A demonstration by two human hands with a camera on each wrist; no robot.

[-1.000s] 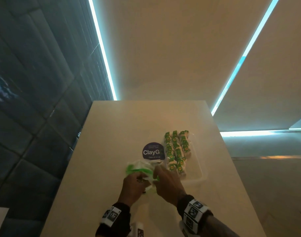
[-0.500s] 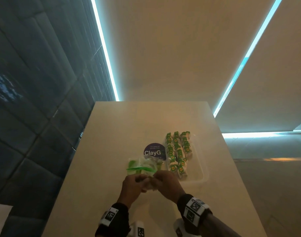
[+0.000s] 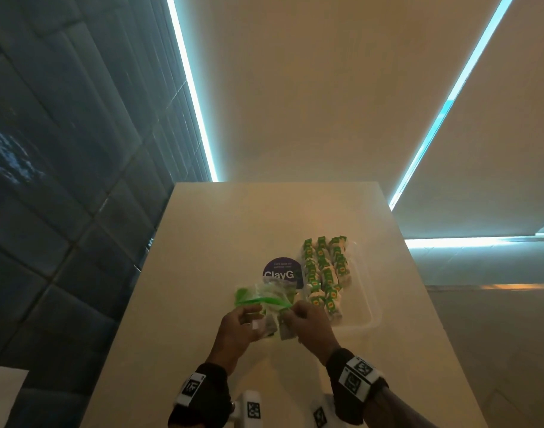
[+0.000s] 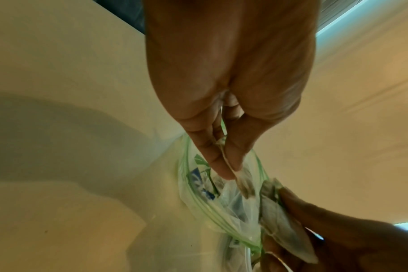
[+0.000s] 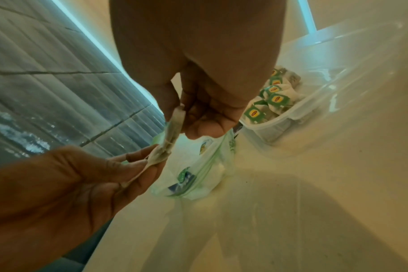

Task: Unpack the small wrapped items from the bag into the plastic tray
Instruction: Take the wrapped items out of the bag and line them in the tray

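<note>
Tea bags leaving the zip bag

Left hand (image 3: 238,327) and right hand (image 3: 310,322) each pinch a light, limp tea bag (image 4: 243,185); the tray (image 3: 369,307) sits at two o'clock.

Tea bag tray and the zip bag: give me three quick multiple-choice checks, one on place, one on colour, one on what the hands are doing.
1. Where is the plastic tray relative to the zip bag?
A. to its right
B. to its left
C. under it

2. What colour is the zip bag's seal strip?
A. red
B. green
C. black

3. What are the hands doing?
A. resting flat on the table
B. both lifting the tray
C. each pinching tea bags

Answers:
1 A, the head view shows the tray right of the bag.
2 B, a green strip crosses the bag's mouth.
3 C, the left hand and right hand each pinch pouches above the bag.
</note>
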